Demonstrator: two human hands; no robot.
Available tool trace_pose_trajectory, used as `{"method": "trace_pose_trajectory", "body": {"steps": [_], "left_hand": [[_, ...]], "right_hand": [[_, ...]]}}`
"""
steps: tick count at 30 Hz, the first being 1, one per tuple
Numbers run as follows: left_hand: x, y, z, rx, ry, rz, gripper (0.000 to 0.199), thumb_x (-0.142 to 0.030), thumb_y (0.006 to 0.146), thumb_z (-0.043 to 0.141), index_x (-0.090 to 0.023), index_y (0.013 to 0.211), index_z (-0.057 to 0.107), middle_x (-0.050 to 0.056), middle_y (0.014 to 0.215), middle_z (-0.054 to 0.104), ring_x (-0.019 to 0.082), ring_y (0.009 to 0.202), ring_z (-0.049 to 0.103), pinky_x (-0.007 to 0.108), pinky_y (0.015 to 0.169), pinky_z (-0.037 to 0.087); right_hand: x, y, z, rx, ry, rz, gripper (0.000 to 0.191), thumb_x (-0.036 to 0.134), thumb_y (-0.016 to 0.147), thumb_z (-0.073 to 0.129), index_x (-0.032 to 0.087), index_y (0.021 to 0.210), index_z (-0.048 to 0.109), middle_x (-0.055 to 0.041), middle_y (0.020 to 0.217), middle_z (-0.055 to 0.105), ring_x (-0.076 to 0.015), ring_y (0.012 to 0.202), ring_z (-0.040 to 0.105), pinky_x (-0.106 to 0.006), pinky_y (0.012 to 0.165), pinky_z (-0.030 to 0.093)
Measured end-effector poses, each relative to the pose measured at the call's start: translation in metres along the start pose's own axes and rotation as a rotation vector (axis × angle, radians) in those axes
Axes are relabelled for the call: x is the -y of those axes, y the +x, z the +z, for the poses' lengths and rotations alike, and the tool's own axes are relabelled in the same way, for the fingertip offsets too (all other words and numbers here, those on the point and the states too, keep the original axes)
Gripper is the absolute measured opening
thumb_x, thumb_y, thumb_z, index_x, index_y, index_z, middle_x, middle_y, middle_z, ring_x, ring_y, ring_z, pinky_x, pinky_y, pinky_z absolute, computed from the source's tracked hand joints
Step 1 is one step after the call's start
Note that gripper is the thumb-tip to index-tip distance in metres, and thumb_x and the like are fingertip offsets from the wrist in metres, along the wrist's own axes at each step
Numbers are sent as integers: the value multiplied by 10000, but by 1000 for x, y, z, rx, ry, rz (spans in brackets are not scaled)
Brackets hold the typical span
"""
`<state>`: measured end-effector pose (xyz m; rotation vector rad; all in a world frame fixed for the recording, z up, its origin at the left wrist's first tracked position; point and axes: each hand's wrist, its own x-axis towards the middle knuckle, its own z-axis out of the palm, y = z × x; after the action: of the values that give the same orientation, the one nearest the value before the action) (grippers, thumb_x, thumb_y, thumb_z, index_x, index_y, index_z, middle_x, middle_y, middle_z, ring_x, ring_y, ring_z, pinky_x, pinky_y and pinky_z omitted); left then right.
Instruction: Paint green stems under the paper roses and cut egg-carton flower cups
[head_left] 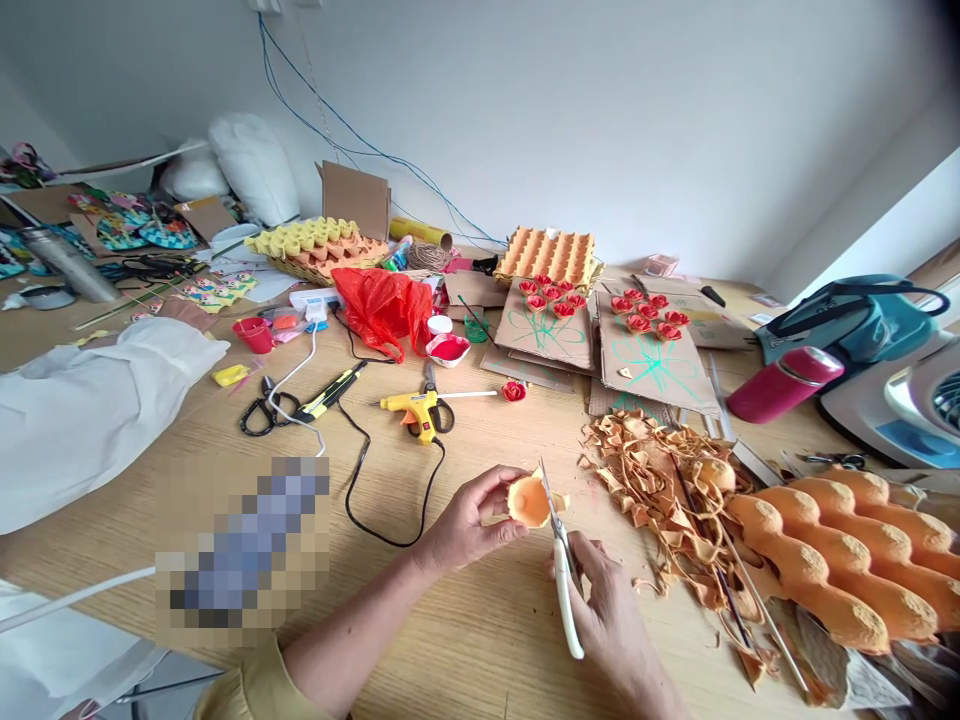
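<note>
My left hand (480, 520) pinches an orange egg-carton cup (529, 502) between thumb and fingers, its hollow side facing me. My right hand (604, 600) grips white-handled scissors (562, 590), whose blades point up at the cup's right edge. A small flap of carton sticks out beyond the blades. To the right of my hands lies a heap of orange carton scraps (645, 480), beside a large orange egg carton (832, 550) with its bumps upward. A yellow glue gun (416, 410) and a single red carton flower (514, 391) lie farther back.
Two cardboard sheets (652, 365) with red flowers and green painted stems lie at the back. A pink bottle (786, 385) and a fan (900, 400) stand right. A black cord (356, 500), a utility knife (330, 393) and a blurred-out object (247, 545) lie left. A red plastic bag (386, 310) sits behind.
</note>
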<state>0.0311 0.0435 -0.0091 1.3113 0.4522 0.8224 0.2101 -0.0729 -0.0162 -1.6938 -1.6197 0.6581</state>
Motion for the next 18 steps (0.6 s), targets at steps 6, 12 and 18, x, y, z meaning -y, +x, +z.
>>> {"method": "trace_pose_trajectory", "body": {"steps": [6,12,18], "left_hand": [[2,2,0,-27,-71,-6,559,-380,749,830,-188,1193,551,123,1221,621,233,1140,631,345,981,497],[2,1,2,-22,-12,12,492,-359,759,822,-188,1123,539,89,1126,642,201,1050,653,307,917,516],[-3,-2,5,9,129,73,455,-322,771,810,-169,1121,561,97,1114,647,202,1016,664,317,934,530]], "right_hand": [[4,1,-1,32,75,49,342,457,976,428,223,735,495,-9,695,594,-175,673,531,-287,624,412],[7,4,-3,89,150,86,305,448,956,444,214,786,538,-6,727,601,-178,692,541,-280,622,415],[6,3,-1,93,155,86,271,463,932,464,221,812,492,-6,763,575,-188,724,511,-291,644,421]]}}
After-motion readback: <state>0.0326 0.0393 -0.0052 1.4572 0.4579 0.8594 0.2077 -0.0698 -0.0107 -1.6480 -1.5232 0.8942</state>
